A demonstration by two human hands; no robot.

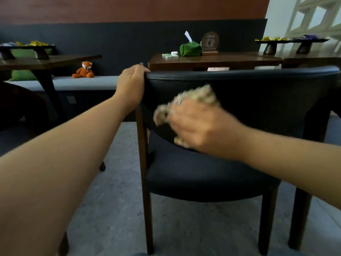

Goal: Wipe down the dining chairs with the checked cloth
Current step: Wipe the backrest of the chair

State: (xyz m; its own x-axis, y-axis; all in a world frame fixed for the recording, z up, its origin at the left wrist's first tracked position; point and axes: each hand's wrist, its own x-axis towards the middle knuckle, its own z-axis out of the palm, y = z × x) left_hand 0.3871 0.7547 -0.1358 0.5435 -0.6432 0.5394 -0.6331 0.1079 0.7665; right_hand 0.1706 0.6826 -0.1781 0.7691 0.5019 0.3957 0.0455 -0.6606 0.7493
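Against the backrest of the black padded wooden-legged chair [230, 93], right hand [195, 124] apparently clutches the blurred pale checked cloth [199, 95]; left hand [132, 84] fingers clasp its top edge. Seat probably unwiped.

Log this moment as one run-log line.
left hand: grips chair back's top edge | right hand: holds cloth against backrest, blurred | stage: wiping backrest
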